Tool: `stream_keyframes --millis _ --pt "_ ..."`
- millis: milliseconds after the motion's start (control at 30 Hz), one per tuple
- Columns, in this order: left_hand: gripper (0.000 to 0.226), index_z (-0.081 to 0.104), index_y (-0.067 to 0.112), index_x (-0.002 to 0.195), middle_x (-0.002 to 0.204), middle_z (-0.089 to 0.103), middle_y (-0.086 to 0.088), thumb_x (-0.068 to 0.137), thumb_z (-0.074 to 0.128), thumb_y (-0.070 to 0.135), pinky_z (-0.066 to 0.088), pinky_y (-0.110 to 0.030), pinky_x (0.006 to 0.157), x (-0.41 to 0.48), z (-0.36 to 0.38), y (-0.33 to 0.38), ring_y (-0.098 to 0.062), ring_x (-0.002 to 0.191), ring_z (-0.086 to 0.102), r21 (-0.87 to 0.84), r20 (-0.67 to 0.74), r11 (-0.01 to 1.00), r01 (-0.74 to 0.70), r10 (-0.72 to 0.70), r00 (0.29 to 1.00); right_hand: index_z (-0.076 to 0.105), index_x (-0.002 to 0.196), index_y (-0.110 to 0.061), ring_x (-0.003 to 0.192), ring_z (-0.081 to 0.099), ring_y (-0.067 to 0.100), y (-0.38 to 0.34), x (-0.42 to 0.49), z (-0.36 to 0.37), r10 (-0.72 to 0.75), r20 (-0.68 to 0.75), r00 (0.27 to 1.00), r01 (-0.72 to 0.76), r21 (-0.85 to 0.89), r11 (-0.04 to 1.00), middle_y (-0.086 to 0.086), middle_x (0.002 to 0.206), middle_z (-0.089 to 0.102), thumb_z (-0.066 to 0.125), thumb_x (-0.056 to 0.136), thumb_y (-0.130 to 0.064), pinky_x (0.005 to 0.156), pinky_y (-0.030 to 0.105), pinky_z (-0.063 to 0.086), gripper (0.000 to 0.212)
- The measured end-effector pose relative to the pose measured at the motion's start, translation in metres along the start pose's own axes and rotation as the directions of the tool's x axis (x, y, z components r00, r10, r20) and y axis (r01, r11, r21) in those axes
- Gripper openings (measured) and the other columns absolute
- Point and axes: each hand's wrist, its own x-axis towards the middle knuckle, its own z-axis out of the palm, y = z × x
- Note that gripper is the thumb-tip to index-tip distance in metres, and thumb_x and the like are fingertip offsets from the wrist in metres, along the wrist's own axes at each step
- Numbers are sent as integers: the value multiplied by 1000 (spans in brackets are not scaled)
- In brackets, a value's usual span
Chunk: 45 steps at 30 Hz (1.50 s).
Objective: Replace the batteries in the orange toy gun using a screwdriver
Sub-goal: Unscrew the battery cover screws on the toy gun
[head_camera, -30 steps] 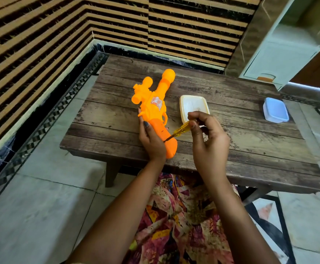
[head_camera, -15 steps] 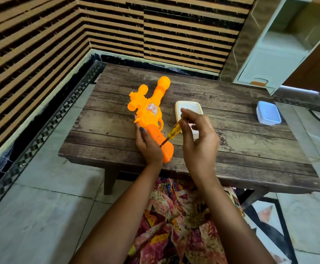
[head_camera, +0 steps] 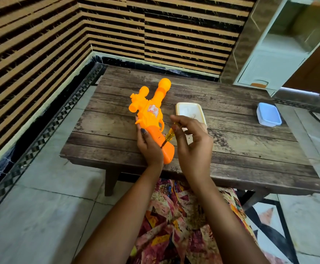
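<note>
On the near edge of a low wooden table (head_camera: 231, 149) lies the orange toy gun (head_camera: 151, 115), on its side, barrel pointing away from the seated person; the left hand (head_camera: 148, 145) grips its handle, thumb laid along the orange plastic; the right hand (head_camera: 191, 141) pinches a small yellow-handled screwdriver (head_camera: 169, 135) between thumb and fingertips, the dark tip slanting down onto the handle. By my judgement the job is at an early step, a screw in the handle being worked; the battery cover looks shut, no batteries are on view, so opening it, swapping cells and closing up all remain. Just beyond the right hand sits a shallow cream tray (head_camera: 188, 111), its contents too faint to name; a lidded blue box (head_camera: 268, 114) stands well apart to the right. A small red-and-white sticker on the gun is too blurred to read; no brand shows.
</note>
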Motion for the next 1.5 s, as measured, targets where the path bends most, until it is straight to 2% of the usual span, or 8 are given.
stream_keyframes --millis 100,200,367,533,733,967,1267,1500 --pt "41 29 -3 140 141 38 -10 101 28 6 39 2 79 -1 2 2 -20 124 43 -33 -9 999 17 -18 1000 67 103 -14 96 57 8 -3 -1 0 -16 58 998 17 -26 1000 -8 100 65 51 87 -7 84 11 42 24" --pt "40 31 -4 140 141 38 -10 101 28 6 43 -12 89 -1 1 3 -22 125 44 -70 -3 997 23 -23 1000 69 95 -12 93 56 3 -6 1 2 7 67 998 -5 -24 1000 3 104 60 56 85 -15 82 9 42 17" --pt "41 25 -2 142 136 38 -6 101 26 5 42 0 68 -4 2 7 8 97 55 -94 13 995 43 -42 999 72 89 -16 80 55 -3 2 0 -1 32 -54 998 -31 18 999 -11 85 52 67 80 -10 73 8 42 12" --pt "42 22 -1 142 137 38 -6 101 26 5 41 1 67 -4 1 7 12 95 53 -104 25 993 52 -50 998 64 99 -23 85 59 3 8 6 -7 39 -29 999 -39 -9 999 -22 90 58 56 86 -9 77 20 45 20" --pt "41 29 -1 141 143 38 -16 101 28 9 38 -5 88 -1 1 1 -23 128 41 -56 1 998 17 -17 1000 69 93 -13 90 58 1 6 9 -1 22 22 1000 -22 -24 999 -11 97 54 67 82 -14 79 21 49 11" --pt "41 31 0 140 144 39 -19 101 29 11 34 -37 108 0 1 -1 -29 131 40 -33 18 999 18 -18 1000 68 102 -14 92 57 4 2 8 2 -16 55 998 15 16 1000 -10 96 63 58 84 -6 79 14 44 22" --pt "41 31 3 141 145 38 -18 101 29 13 33 -40 109 0 0 -3 -29 132 39 -13 14 999 34 -34 999 66 82 -16 78 59 6 -2 13 0 64 34 997 -65 33 997 -8 84 56 70 78 -7 71 18 48 10" --pt "41 30 1 141 144 37 -19 101 29 13 36 -28 104 0 1 -4 -28 131 39 -29 5 999 37 -37 999 68 100 -11 90 58 -1 -1 14 -6 42 135 990 -41 -11 999 -5 97 67 53 86 -1 76 16 49 23"
